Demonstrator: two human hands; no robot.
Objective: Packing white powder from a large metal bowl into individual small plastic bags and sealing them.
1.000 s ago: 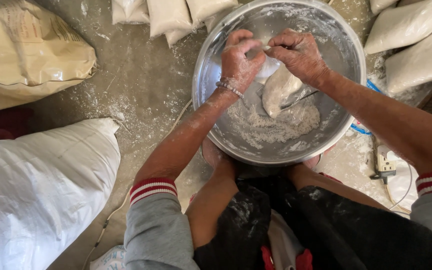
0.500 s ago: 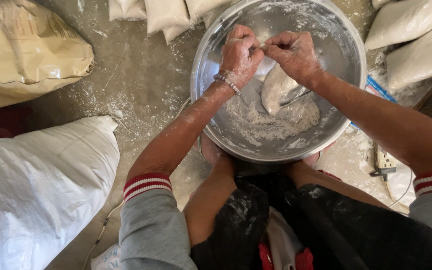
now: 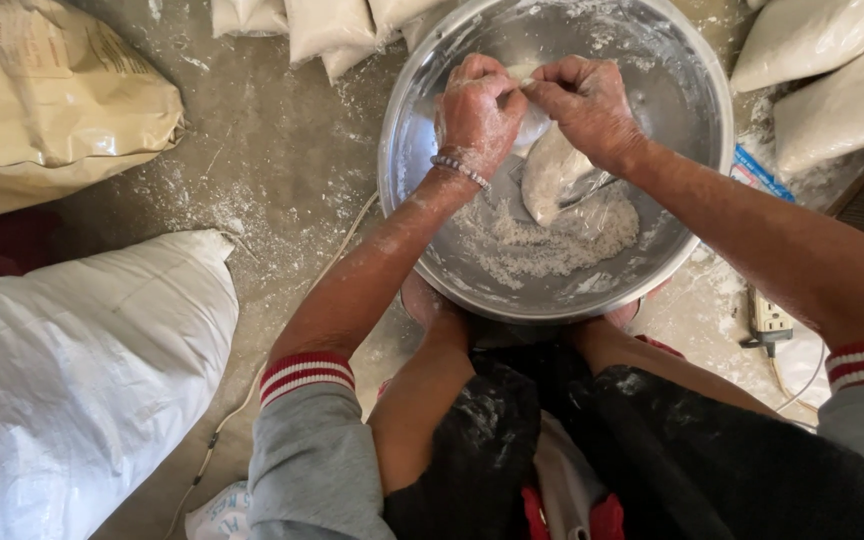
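A large steel bowl (image 3: 692,80) sits on the floor between my knees, with a layer of white flour (image 3: 552,240) in its bottom. Over the bowl my left hand (image 3: 475,115) and my right hand (image 3: 584,105) meet, both dusted white. Together they pinch the top of a small clear plastic bag (image 3: 552,175) filled with flour, which hangs down between them above the loose flour. A beaded bracelet sits on my left wrist. My fingers hide the bag's mouth.
A big white sack (image 3: 72,380) lies at the left and a tan paper sack (image 3: 52,95) at the top left. Filled small bags (image 3: 322,25) line the top edge and the top right (image 3: 832,70). A power strip (image 3: 770,318) and a cord lie on the floury concrete floor.
Both hands have stayed at the bag's top, working it with small finger movements. The view has shifted slightly; the bag hangs in the same place.
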